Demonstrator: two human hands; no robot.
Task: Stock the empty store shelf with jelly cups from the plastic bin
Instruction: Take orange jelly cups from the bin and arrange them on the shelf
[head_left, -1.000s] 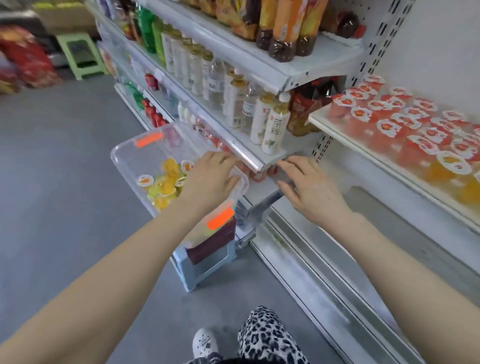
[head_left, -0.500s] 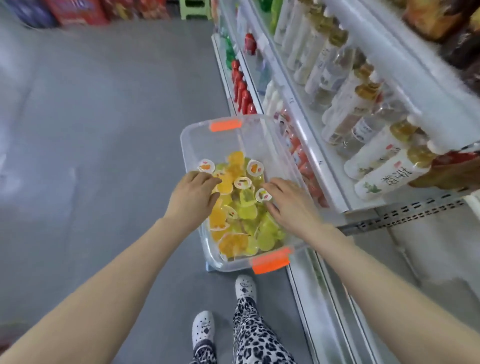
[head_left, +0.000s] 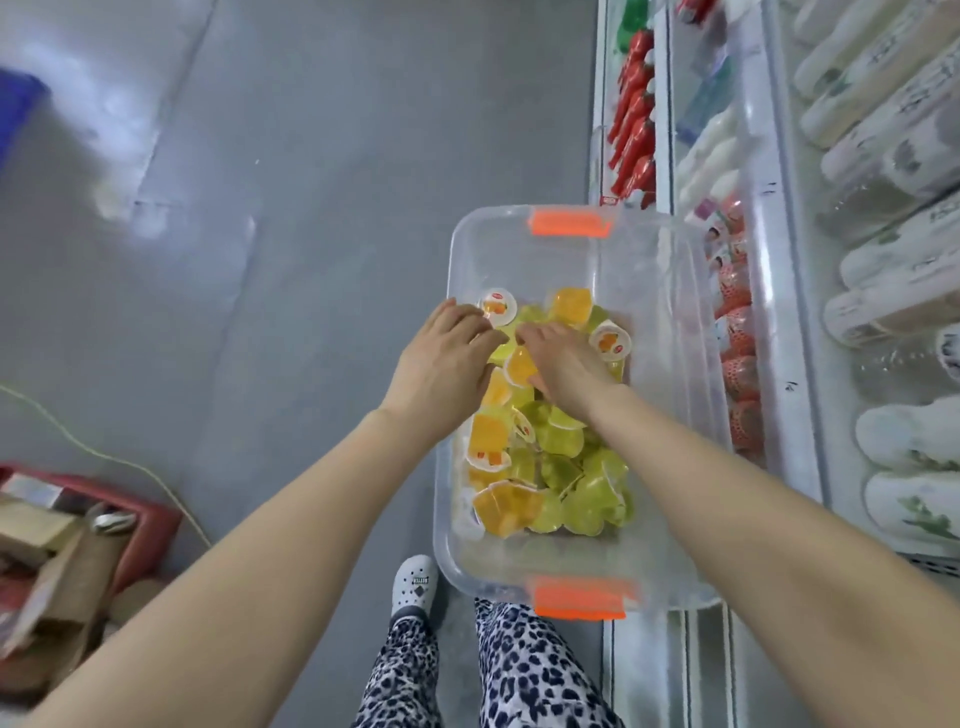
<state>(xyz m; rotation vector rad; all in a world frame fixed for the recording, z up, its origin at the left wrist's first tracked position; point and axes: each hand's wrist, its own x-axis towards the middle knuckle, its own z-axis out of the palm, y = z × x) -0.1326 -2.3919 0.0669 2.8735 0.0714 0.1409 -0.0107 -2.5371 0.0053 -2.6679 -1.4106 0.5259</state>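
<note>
while both arms reach down from 6 o'clock, head view: clear plastic bin (head_left: 519, 249) sits just off centre toward 4 o'clock on grey floor (head_left: 311, 208), long axis running 12 to 6, an orange latch at the far end (head_left: 570, 222) and another at the near end (head_left: 579, 597). jelly cups (head_left: 571, 467), orange and yellow-green, lie piled loose in the bin, mostly the near half and the middle, many on their sides. left hand (head_left: 441, 358) is over the bin's 9 o'clock wall, palm down, fingers bent and close together, tips down beside a white-lidded cup (head_left: 497, 306); cannot tell if it pinches anything. right hand (head_left: 566, 364) is on the pile at mid bin, fingers curled close together pointing to 9 o'clock, over an orange cup (head_left: 519, 366); grip hidden, cannot tell. the two hands' fingertips nearly meet. second lidded cup (head_left: 609, 340) just at 3 o'clock of the right hand. shelving (head_left: 779, 312) runs along the 3 o'clock edge, touching or just beside the bin, cannot tell which: red bottles (head_left: 631, 130) at 1 o'clock, pale labelled bottles (head_left: 883, 260) at 2 to 4 o'clock. white clog (head_left: 414, 584) and leopard-print trousers (head_left: 519, 670) at 6 o'clock. red crate (head_left: 150, 525) with cardboard (head_left: 52, 571) at 8 o'clock, thin yellow cord (head_left: 104, 457) beside it, blurred blue object (head_left: 15, 114) at 10 o'clock.
</note>
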